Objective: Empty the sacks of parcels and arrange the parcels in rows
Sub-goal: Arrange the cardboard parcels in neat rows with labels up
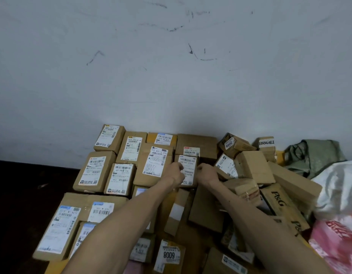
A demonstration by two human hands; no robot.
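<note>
Left hand [174, 173] and right hand [207, 172] grip one small parcel [188, 164] — green sack [313, 155] lies crumpled, contents hidden.

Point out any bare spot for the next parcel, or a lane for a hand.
Bare: the dark floor left of the labelled rows, up to the wall. Crowded: the tumbled heap right of the small parcel that the left hand and right hand grip, packed against the sacks. Rows sit nearly edge to edge, no hand lane.
</note>
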